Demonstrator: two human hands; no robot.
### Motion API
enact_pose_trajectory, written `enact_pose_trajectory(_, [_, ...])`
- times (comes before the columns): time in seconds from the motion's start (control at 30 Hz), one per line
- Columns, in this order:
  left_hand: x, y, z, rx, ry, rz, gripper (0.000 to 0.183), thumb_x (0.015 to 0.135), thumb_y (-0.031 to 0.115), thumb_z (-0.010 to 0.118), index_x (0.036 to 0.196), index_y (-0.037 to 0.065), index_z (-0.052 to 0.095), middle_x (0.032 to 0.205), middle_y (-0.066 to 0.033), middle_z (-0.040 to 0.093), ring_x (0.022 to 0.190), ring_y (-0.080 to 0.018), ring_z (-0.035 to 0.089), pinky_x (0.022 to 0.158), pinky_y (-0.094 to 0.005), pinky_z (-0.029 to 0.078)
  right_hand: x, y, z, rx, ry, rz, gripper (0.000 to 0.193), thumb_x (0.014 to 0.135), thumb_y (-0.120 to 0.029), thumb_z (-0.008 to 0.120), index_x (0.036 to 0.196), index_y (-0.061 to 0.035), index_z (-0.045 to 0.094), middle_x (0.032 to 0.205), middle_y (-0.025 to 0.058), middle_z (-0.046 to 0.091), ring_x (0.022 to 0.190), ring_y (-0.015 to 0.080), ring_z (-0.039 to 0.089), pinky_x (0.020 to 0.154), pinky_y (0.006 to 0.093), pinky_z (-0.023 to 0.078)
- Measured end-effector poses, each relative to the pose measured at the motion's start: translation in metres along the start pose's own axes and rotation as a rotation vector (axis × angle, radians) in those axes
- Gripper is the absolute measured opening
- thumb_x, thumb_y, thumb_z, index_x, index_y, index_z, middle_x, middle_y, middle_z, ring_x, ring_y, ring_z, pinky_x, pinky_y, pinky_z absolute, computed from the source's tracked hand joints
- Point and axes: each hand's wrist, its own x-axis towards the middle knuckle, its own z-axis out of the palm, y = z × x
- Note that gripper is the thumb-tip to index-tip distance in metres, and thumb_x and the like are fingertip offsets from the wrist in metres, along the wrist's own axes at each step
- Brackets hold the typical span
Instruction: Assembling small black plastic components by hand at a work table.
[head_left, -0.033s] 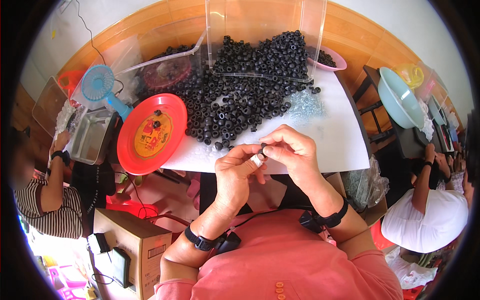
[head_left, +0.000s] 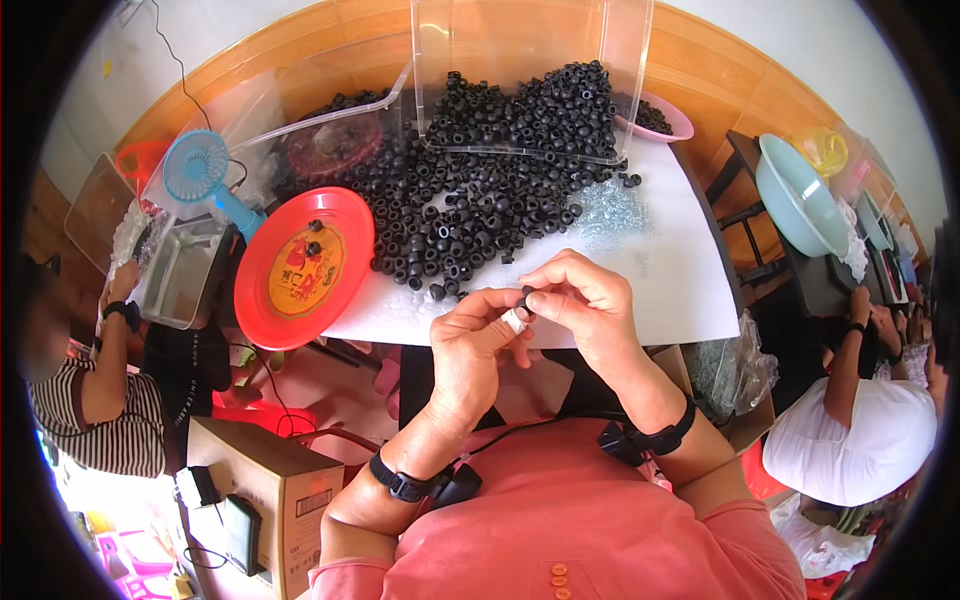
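Over the front edge of the white table top, my two hands meet at a small round black plastic part. My left hand, with a white wrap on one finger, is closed on it from one side. From the other, the thumb and forefinger of my right hand pinch the same part. Fingertips cover most of it. Just beyond lies a large heap of hollow black plastic parts. Small clear pieces are spread at the heap's right. A red plate on the left holds a few black parts.
A tipped clear plastic bin spills black parts at the back, beside a pink bowl. Left are a blue fan and a metal tray. A cardboard box stands lower left. Other people sit on both sides.
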Motion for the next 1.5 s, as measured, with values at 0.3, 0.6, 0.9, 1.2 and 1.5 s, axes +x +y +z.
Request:
enact_pose_trajectory(0.3, [0.000,-0.003,-0.003,0.034,-0.024,0.021,0.016,0.092,-0.005,0.063,0.108,-0.007,0.063,0.092,-0.0163,0.069,0.070,-0.0175,0.066,0.051,-0.0275,0.053,0.006,-0.011,-0.010,-0.262,-0.142,-0.073,0.014,0.087,0.006,0.068,0.100,0.0030,0.067,0.090,0.0061,0.065,0.081,0.0101,0.063,0.072,0.0240,0.053])
enact_pose_trajectory(0.6, [0.004,-0.003,-0.005,0.099,-0.026,0.014,0.016,0.093,-0.004,0.062,0.108,-0.008,0.063,0.093,-0.0173,0.069,0.072,-0.0178,0.066,0.050,-0.0274,0.053,-0.001,-0.008,0.000,0.076,0.042,0.081,0.009,0.090,0.004,0.067,0.099,0.0024,0.067,0.093,0.0054,0.066,0.082,0.0115,0.067,0.074,0.0252,0.054])
enact_pose_trajectory(0.9, [0.005,-0.002,-0.006,-0.027,-0.019,0.006,0.013,0.093,-0.002,0.063,0.105,-0.007,0.063,0.091,-0.0173,0.069,0.069,-0.0192,0.067,0.050,-0.0281,0.053,-0.007,-0.006,0.005,0.178,0.050,0.209,0.005,0.092,0.003,0.066,0.096,0.0023,0.065,0.089,0.0059,0.069,0.081,0.0109,0.067,0.075,0.0250,0.055])
enact_pose_trajectory(1.2, [0.003,0.000,-0.004,-0.050,-0.021,-0.015,0.016,0.093,-0.001,0.065,0.107,-0.006,0.064,0.092,-0.0134,0.068,0.070,-0.0154,0.064,0.050,-0.0259,0.052,0.002,-0.010,-0.006,-0.356,0.002,-0.121,0.009,0.087,0.002,0.068,0.092,0.0000,0.061,0.083,0.0078,0.065,0.072,0.0159,0.066,0.063,0.0291,0.051])
enact_pose_trajectory(1.5, [0.004,-0.002,-0.003,-0.030,-0.022,0.010,0.015,0.092,-0.002,0.065,0.107,-0.006,0.063,0.091,-0.0128,0.068,0.070,-0.0148,0.064,0.050,-0.0257,0.053,0.004,-0.010,-0.001,-0.523,-0.027,-0.289,0.012,0.083,0.003,0.067,0.089,-0.0036,0.058,0.080,0.0101,0.059,0.071,0.0297,0.063,0.059,0.0379,0.049])
